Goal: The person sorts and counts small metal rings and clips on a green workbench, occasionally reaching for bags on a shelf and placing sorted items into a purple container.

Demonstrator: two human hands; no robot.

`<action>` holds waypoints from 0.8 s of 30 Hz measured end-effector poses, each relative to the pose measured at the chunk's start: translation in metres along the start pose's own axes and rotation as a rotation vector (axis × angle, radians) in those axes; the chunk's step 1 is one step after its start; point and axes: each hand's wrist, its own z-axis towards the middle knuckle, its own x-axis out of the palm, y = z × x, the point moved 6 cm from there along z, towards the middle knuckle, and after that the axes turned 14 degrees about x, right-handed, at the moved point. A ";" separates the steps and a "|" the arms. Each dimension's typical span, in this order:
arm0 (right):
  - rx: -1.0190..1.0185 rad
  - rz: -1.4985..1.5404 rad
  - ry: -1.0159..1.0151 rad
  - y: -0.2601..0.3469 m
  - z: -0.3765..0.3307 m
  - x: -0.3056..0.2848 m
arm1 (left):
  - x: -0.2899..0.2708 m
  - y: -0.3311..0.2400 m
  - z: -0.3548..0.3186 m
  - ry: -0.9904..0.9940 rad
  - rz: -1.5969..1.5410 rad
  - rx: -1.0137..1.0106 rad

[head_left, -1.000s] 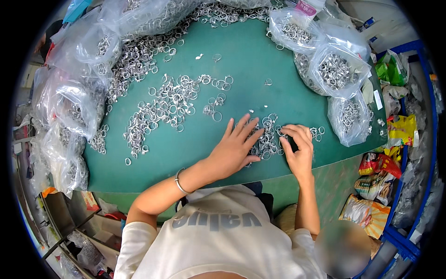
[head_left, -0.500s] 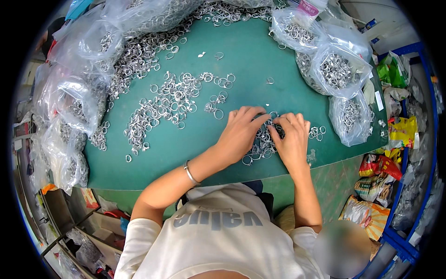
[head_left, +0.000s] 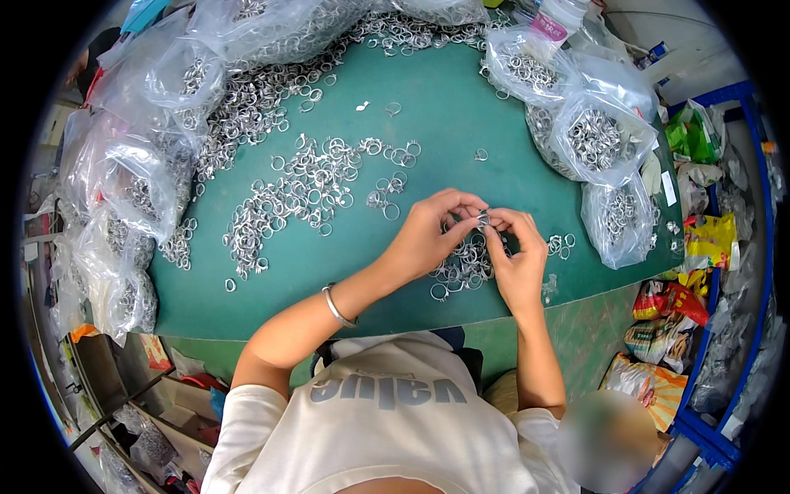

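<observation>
Head: the left hand (head_left: 424, 235) and right hand (head_left: 520, 251) meet over a small pile (head_left: 465, 270) of metal rings near the front edge of the green table (head_left: 428, 74). Thumb and fingertips of each close on one ring (head_left: 483, 220), pinched between them. A larger pile (head_left: 317, 183) lies to the left; clear bags (head_left: 613, 226) of rings line both sides. A bracelet (head_left: 333, 306) circles the left wrist.

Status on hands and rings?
Left hand, right hand: both pinching a ring. Ring pile: on green table, partly hidden by hands. Small ring cluster: right of right hand.
</observation>
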 end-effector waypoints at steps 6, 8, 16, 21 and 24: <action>0.342 0.672 0.216 -0.024 -0.002 0.012 | -0.001 0.002 -0.003 -0.029 -0.015 0.012; 0.360 0.776 0.250 -0.022 -0.003 0.014 | 0.002 0.007 -0.004 0.056 0.037 -0.089; 0.065 0.300 0.174 -0.006 -0.004 0.001 | 0.002 0.014 -0.008 0.005 -0.269 -0.334; 0.188 0.445 0.153 -0.007 -0.008 0.001 | 0.004 0.005 -0.008 -0.035 -0.203 -0.147; 0.139 0.275 0.141 -0.005 -0.010 -0.002 | -0.001 -0.019 -0.004 -0.038 0.125 0.123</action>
